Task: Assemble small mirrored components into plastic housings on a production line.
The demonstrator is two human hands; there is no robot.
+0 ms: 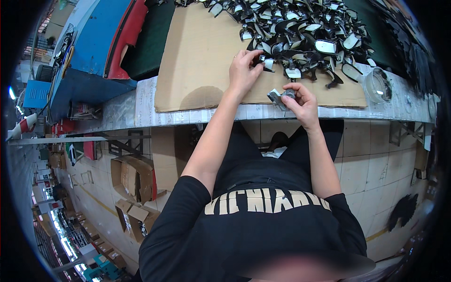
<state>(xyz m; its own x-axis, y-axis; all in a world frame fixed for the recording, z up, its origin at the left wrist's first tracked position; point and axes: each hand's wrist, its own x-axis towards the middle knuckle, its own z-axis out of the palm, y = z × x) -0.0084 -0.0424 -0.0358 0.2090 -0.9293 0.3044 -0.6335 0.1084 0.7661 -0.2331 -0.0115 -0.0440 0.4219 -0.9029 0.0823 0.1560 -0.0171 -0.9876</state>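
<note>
My left hand (243, 70) reaches forward onto a cardboard sheet (197, 56) and pinches a small black part with a mirror face (266, 62) at the near edge of a big heap of such parts (300, 33). My right hand (300, 99) is nearer to me, at the bench edge, with its fingers closed round a small grey metal piece (278, 97). The two hands are about a hand's width apart.
A clear round plastic tub (378, 84) stands on the bench at the right. Blue and red panels (105, 37) lie at the far left. Open cardboard boxes (134, 176) sit on the tiled floor at my left. Dark scraps (403, 211) lie on the floor at the right.
</note>
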